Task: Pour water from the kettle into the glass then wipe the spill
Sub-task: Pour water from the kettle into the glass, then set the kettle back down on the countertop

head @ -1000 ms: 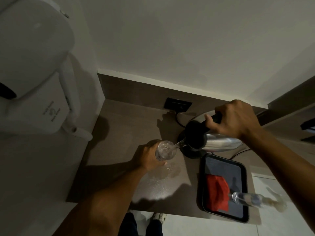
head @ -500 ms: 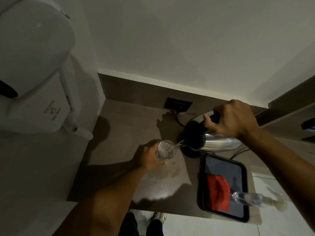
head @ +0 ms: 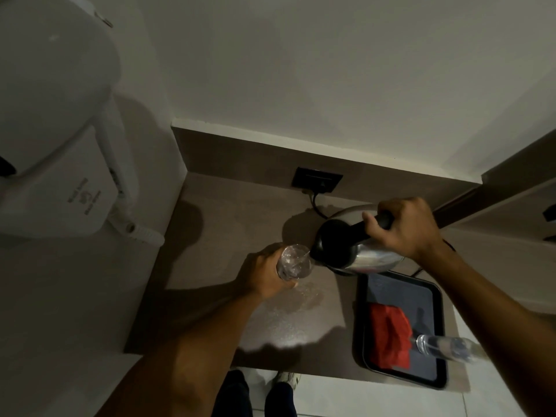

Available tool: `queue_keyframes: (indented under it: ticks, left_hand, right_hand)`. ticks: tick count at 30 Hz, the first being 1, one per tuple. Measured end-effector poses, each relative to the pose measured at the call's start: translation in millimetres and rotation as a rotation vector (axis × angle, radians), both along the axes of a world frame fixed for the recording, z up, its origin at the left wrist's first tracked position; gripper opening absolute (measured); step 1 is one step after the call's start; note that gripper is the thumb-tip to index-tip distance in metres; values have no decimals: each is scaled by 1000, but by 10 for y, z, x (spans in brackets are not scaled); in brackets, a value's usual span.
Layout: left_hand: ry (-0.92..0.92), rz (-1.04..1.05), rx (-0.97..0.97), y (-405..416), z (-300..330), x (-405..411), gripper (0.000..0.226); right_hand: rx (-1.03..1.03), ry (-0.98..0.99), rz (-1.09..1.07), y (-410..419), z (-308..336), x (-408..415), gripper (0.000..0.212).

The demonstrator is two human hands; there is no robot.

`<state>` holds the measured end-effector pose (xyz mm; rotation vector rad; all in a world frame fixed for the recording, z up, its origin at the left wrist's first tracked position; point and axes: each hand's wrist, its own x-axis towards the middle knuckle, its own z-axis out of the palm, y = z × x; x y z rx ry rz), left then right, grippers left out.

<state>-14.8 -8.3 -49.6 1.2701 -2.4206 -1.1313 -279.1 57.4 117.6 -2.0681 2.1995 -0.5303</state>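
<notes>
My right hand [head: 406, 228] grips the black handle of a steel kettle [head: 364, 257] with a black lid, tipped left so its spout meets the rim of a clear glass [head: 293, 263]. A thin stream of water runs into the glass. My left hand [head: 264, 273] is wrapped around the glass from the left and holds it over the brown counter [head: 225, 236]. A wet patch of spilled water [head: 307, 294] glistens on the counter just below the glass. A red cloth [head: 389, 335] lies on a black tray [head: 439, 302] to the right.
A second clear glass [head: 445, 347] stands on the tray beside the cloth. A black wall socket [head: 317, 179] with a cord sits behind the kettle. A white wall-mounted appliance [head: 51, 130] hangs at the left. The counter's front edge is near my feet.
The kettle and glass stay together while water keeps flowing. The kettle's spout has come slightly closer to the glass rim; both hands hold nearly the same places.
</notes>
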Motion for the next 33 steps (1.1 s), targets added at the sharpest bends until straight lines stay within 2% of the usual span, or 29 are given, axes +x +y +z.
queue_keyframes:
  ticks: [3,7,11,19,28,33]
  left_hand:
    - [15,0,-26,0,-5,1,90]
    - [20,-9,-24,-1,-12,-1,92]
    - [18,16,-43,14,-20,-16,93]
    - [16,2,-23,25,-42,-63,89]
    - [2,-2,-2,25,-31,-76,88]
    - [2,-2,15,34,-18,-84,88]
  right_hand:
    - [-74,-158,-91,82,-131,-87,47]
    - [-133,-471,-339,180,-353,-272,40]
    - [-220,-685,-462,234,-586,-419,43]
    - [-256,-931,-551,220,-1081,-594,43]
    - [-262,-1014,-575,220,-1064,-804,43]
    - [-392,-1095,-692,360,-1163,-825,24]
